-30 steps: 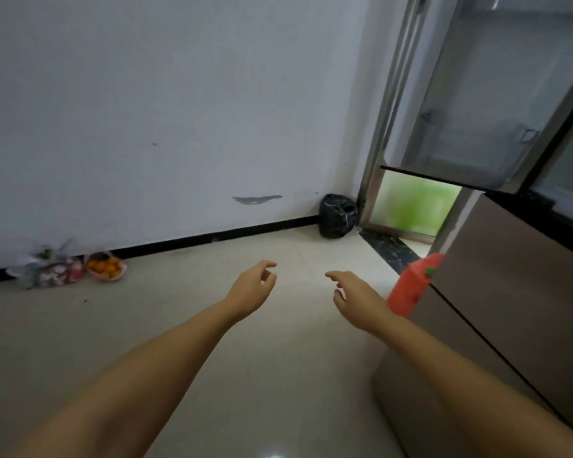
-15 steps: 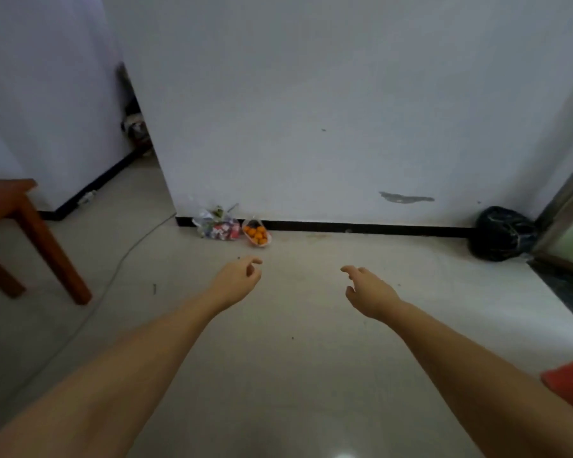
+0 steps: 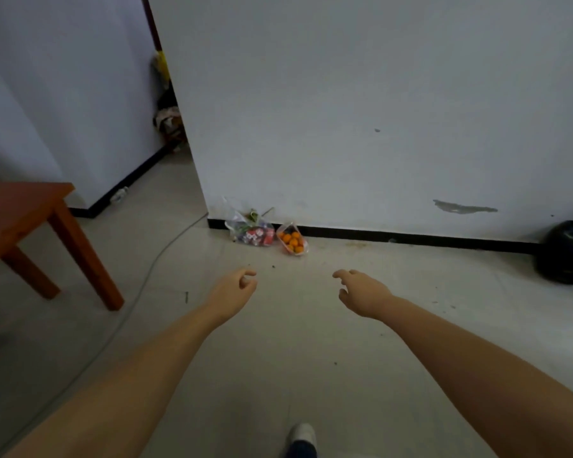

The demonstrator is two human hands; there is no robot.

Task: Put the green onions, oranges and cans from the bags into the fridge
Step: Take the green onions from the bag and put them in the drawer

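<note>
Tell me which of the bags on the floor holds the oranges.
The small clear bag against the baseboard, right of the clear bag of cans. The black bag far right is opaque.

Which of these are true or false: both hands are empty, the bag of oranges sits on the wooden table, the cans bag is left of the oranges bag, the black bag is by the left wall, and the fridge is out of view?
1. Both hands are empty. True: the left hand and right hand hold nothing, fingers loosely curled.
2. The bag of oranges sits on the wooden table. False: it lies on the floor against the wall's baseboard.
3. The cans bag is left of the oranges bag. True: they lie side by side.
4. The black bag is by the left wall. False: it sits at the far right.
5. The fridge is out of view. True.
</note>
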